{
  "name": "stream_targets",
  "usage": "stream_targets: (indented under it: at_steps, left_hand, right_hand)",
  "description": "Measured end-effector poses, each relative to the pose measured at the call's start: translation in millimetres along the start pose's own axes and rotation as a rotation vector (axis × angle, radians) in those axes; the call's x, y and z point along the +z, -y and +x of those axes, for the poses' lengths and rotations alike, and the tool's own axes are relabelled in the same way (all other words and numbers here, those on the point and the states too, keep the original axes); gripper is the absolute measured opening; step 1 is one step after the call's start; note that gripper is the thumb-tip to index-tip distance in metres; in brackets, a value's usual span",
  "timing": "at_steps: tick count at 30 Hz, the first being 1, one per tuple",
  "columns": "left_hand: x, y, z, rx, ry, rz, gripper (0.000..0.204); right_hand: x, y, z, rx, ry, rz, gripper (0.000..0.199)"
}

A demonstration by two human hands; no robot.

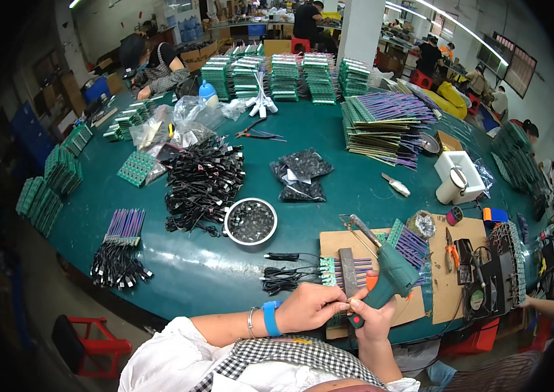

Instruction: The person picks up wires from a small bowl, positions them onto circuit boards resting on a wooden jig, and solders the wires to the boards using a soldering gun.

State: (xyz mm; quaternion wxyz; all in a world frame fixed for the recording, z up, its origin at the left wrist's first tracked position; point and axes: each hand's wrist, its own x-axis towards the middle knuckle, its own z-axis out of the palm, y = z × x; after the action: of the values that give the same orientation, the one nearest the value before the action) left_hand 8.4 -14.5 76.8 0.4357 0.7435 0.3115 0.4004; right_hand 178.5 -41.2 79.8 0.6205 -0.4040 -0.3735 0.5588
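Head view, looking down on a round green table. Soldering gun — green body, orange trigger and metal tip — lies with its long axis running diagonally: the grip sits low at the near edge, and the barrel rises up and to the left, ending in a thin metal tip that points away from the person towards the table's middle. Right hand is closed around the lower grip of the gun, fingers wrapped, with the tool extending up and away from it. Left hand, wearing a blue wristband and a thin bracelet, lies just beside the right hand on its left; its fingertips are pressed together in a pinch that meets the right hand near the base of the grip. What the pinch holds is too small to make out.

Beneath the gun lies a brown cardboard sheet carrying green circuit boards with purple wires and a narrow grey bar. Black leads lie just left of the cardboard, and a round metal bowl of small dark parts stands beyond them. A large heap of black cables lies farther back — individual cables cannot be separated. The near edge of the cardboard is hidden behind both hands, and the right rim of the table bends and blurs into clutter.
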Motion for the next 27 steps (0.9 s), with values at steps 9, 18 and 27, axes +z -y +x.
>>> stream_targets:
  at_steps: [9, 18, 27]
  left_hand:
    - [-5, 8, 0, -0.326, 0.055, -0.334, 0.013]
    - [-7, 2, 16, -0.521, -0.054, -0.574, 0.008]
    - [0, 3, 9, -0.500, -0.080, -0.528, 0.007]
  right_hand:
    - [-6, -2, 3, -0.005, -0.076, -0.096, 0.055]
    - [1, 0, 21, -0.040, -0.002, -0.149, 0.055]
    - [-8, -4, 11, -0.034, 0.049, -0.154, 0.052]
